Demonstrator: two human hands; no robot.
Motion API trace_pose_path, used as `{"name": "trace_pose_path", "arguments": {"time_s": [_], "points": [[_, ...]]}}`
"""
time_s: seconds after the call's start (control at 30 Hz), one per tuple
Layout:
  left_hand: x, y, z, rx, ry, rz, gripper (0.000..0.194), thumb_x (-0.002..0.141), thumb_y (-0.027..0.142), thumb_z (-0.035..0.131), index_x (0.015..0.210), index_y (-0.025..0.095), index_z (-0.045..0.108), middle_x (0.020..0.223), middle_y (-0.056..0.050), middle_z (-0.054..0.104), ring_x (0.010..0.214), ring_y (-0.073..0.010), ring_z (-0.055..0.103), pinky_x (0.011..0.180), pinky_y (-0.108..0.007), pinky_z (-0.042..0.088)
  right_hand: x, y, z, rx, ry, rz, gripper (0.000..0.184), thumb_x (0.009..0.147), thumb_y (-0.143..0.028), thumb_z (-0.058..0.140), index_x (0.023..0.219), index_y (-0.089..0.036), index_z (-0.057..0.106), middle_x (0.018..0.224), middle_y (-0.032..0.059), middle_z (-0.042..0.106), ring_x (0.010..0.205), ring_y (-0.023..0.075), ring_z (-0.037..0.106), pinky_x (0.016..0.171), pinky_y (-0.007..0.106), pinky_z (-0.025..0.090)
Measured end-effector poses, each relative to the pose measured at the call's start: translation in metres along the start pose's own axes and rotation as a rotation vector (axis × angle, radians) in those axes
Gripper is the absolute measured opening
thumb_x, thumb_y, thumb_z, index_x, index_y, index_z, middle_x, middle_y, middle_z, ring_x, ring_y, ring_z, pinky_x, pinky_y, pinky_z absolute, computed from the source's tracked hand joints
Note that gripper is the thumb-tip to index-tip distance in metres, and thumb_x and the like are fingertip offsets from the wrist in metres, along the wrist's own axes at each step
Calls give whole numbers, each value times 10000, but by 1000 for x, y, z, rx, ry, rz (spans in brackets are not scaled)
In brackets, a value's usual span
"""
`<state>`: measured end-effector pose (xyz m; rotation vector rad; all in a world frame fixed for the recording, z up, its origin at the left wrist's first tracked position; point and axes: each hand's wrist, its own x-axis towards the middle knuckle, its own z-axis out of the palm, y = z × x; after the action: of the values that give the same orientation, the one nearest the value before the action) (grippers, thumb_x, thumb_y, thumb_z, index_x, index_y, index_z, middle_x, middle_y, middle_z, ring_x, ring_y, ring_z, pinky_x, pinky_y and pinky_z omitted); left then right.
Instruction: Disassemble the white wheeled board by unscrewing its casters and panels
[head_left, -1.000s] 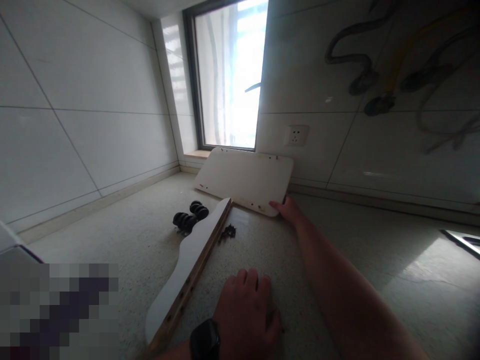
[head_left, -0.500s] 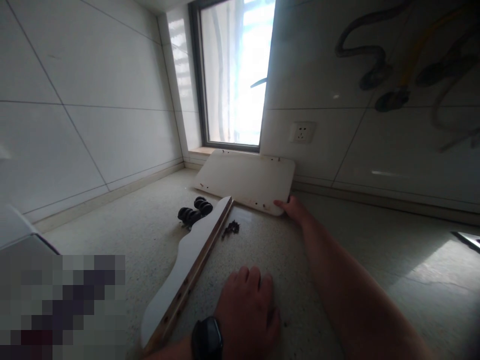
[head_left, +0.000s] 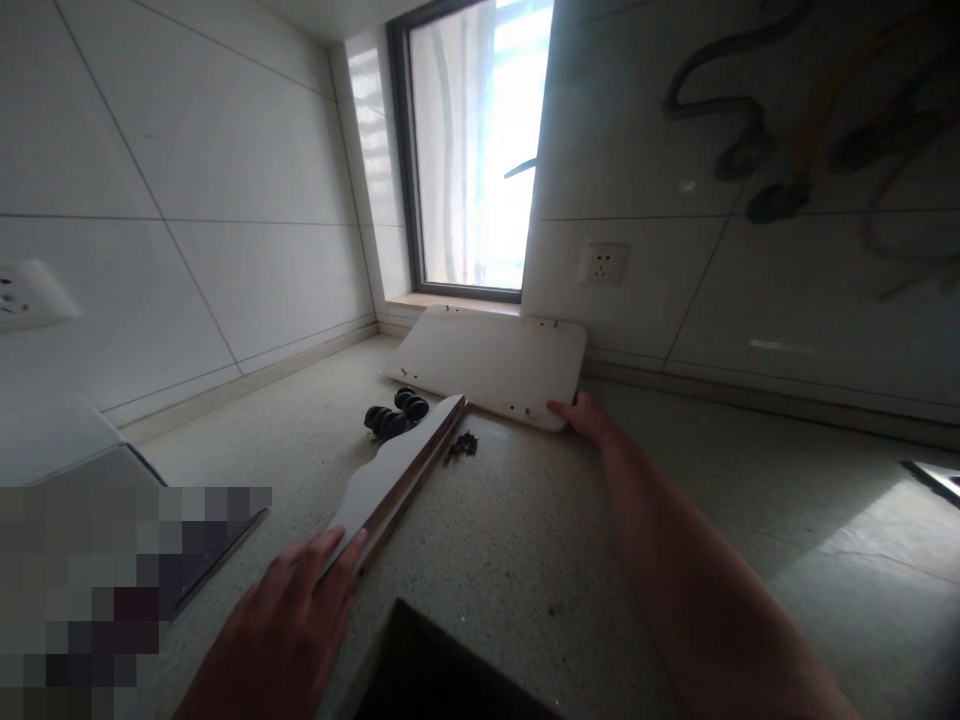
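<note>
A white board (head_left: 487,355) with rounded corners and several small holes and screws leans below the window. My right hand (head_left: 585,415) grips its near right corner, thumb on the face and the other fingers hidden behind. A long white panel (head_left: 390,460) with a wavy edge and a brown wooden side lies on the floor. Over its near end my left hand (head_left: 292,600) is closed, fingers across the top and thumb out of sight. Black caster wheels (head_left: 397,412) lie to the left of the panel, and a small pile of dark screws (head_left: 462,447) to its right.
White tiled walls with a window (head_left: 472,150) and a socket (head_left: 606,264) stand behind. Hoses (head_left: 720,100) hang at the upper right. A dark, angular shape (head_left: 442,670) fills the bottom middle. At the left is a pale, partly blurred object (head_left: 112,475).
My left hand has moved left from the floor onto the wavy panel, which now shows more of its brown side. My right hand stays on the board's corner. The dark shape has appeared below.
</note>
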<state>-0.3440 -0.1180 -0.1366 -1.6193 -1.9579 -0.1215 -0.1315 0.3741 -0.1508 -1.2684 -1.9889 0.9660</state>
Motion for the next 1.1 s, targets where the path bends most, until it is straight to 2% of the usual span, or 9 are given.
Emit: {"name": "trace_pose_path", "arguments": {"time_s": [0.07, 0.17, 0.33, 0.53, 0.7, 0.83, 0.97, 1.03, 1.1], "points": [[-6, -11, 9, -7, -51, 18, 658, 899, -8, 403, 1471, 273, 567, 1402, -88, 627, 1272, -290, 590, 1056, -506, 542, -1, -1, 0, -23, -3, 19, 361, 954, -409, 666, 1222, -167, 651, 1239, 98, 675, 1070, 222, 671, 939, 456, 565], [-7, -14, 12, 33, -81, 1, 744, 855, -109, 353, 1447, 270, 597, 1431, -68, 622, 1246, -252, 612, 1040, -464, 576, 0, -1, 0, -71, -12, 57, 362, 959, -445, 649, 1181, -160, 661, 1183, 93, 688, 1022, 212, 678, 909, 438, 572], [-6, -15, 10, 42, -107, 10, 774, 841, -131, 367, 1459, 283, 583, 1487, -47, 588, 1296, -249, 584, 1071, -456, 563, 2, -1, 1, -158, -25, 78, 385, 953, -480, 647, 1149, -149, 665, 1125, 86, 700, 976, 202, 684, 885, 428, 574], [-5, -16, 11, -29, -108, 30, 701, 886, -56, 392, 1487, 268, 547, 1481, -79, 588, 1319, -277, 565, 1106, -525, 504, -2, 1, 1, -266, 47, 78, 416, 943, -511, 646, 1157, -155, 673, 1140, 99, 702, 1001, 215, 681, 912, 445, 560], [-2, -12, 9, -71, -76, -24, 515, 972, 187, 481, 1477, 251, 556, 1431, -116, 618, 1224, -322, 607, 982, -540, 549, -10, -3, 1, -338, 165, 94, 490, 946, -559, 613, 1239, -168, 643, 1210, 112, 682, 1094, 249, 658, 996, 510, 510], [0, -13, 4, -66, -21, -25, 480, 969, 235, 497, 1441, 239, 585, 1393, -130, 634, 1199, -340, 616, 948, -537, 537, -25, -6, 5, -379, 271, 112, 491, 979, -558, 553, 1283, -177, 613, 1213, 107, 674, 1120, 259, 645, 1029, 538, 479], [2, -5, -7, -29, 47, 6, 515, 947, 240, 525, 1462, 237, 553, 1462, -156, 565, 1307, -392, 543, 1007, -584, 471, -53, -11, 5, -424, 325, 44, 405, 986, -476, 572, 1259, -180, 616, 1191, 94, 675, 1114, 252, 638, 1022, 522, 476], [2, 8, -14, -47, 95, 78, 541, 926, 238, 563, 1466, 265, 543, 1512, -137, 520, 1378, -386, 483, 1074, -573, 424, -71, -16, 6, -454, 319, -23, 374, 984, -446, 579, 1240, -176, 618, 1173, 89, 674, 1117, 255, 630, 1030, 525, 459], [3, 25, -20, -102, 144, 222, 553, 919, 257, 591, 1468, 297, 537, 1526, -99, 514, 1405, -335, 460, 1118, -495, 407, -91, -23, 8, -482, 284, -98, 341, 985, -406, 575, 1230, -172, 619, 1164, 93, 674, 1124, 257, 622, 1038, 519, 442]]}}
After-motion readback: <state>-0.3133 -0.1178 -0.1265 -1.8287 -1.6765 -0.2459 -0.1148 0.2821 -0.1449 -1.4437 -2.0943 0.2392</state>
